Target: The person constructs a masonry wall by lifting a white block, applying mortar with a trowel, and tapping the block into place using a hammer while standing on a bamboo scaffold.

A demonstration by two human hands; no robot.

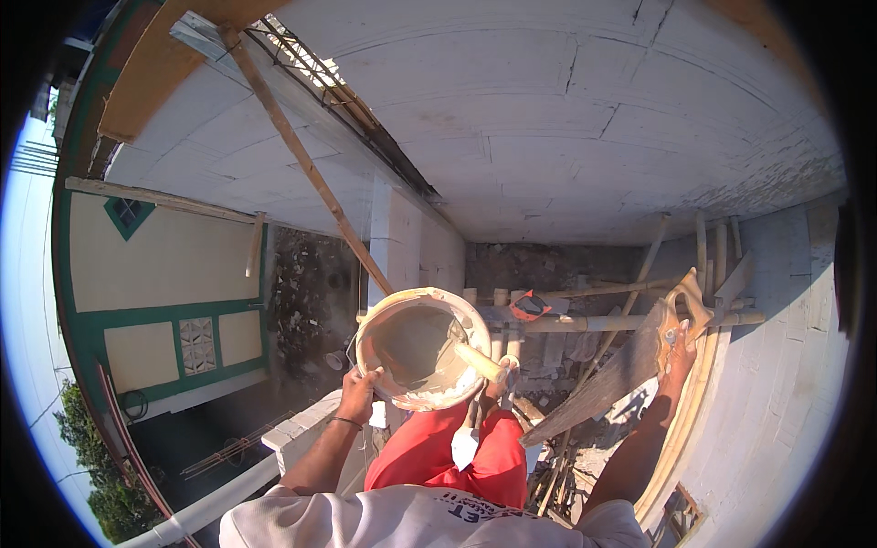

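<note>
A round bucket [474, 321] of wet grey mortar sits in front of my red-trousered legs. My left hand [357, 393] is closed on its near left rim. A tool with a light wooden handle [480, 363] stands in the mortar, its other end sunk and partly hidden. Out to the right, my right hand [677, 349] grips the wooden handle of a handsaw [610, 367], whose broad blade slants down and left toward my knees. Between my legs is a pale, pointed blade-like tool [465, 447], close below the bucket.
Bamboo scaffold poles [630, 322] cross ahead, carrying a red and black object [528, 306]. A slanted wooden prop [306, 155] leans at the left. A pale block wall [566, 119] rises ahead and another [786, 384] at the right. Rubble [311, 274] and loose sticks lie below.
</note>
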